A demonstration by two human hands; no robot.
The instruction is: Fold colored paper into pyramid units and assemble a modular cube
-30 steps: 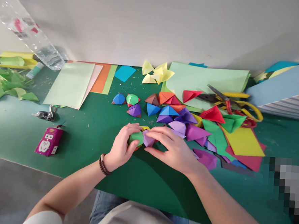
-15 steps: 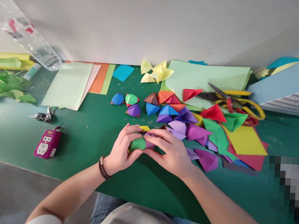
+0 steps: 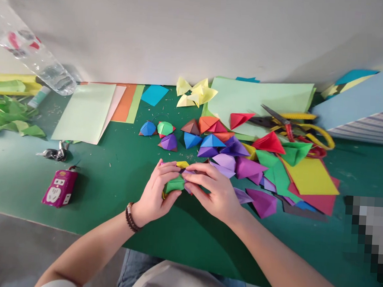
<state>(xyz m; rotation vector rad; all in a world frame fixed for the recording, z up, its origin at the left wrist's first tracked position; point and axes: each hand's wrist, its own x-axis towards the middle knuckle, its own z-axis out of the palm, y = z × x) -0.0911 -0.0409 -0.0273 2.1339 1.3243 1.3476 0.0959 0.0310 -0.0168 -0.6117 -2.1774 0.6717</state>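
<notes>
Between my two hands is a folded paper model [image 3: 175, 185] with green, yellow and purple faces, partly covered by fingers. My left hand [image 3: 161, 187] wraps its left side, thumb below and fingers over the top. On its right side, my right hand [image 3: 211, 190] pinches a purple part between thumb and fingertips. Beyond my hands sit small finished-looking folded pieces: a blue one [image 3: 148, 128], a green one [image 3: 165, 129] and a purple one [image 3: 168, 142]. Several loose folded paper units, such as a magenta one [image 3: 250, 169], lie right of my right hand.
Scissors and pliers [image 3: 286, 125] rest on pale green sheets [image 3: 262, 93] at the back right. Paper sheets [image 3: 85, 111] lie back left, near a plastic bottle [image 3: 57, 77]. Keys [image 3: 56, 152] and a purple socket block [image 3: 59, 188] are at left. Yellow paper [image 3: 315, 177] lies right.
My right fingertips have shifted slightly on the purple part, and the thumb has drawn up under it. My left hand keeps its hold. The whole view has moved a little.
</notes>
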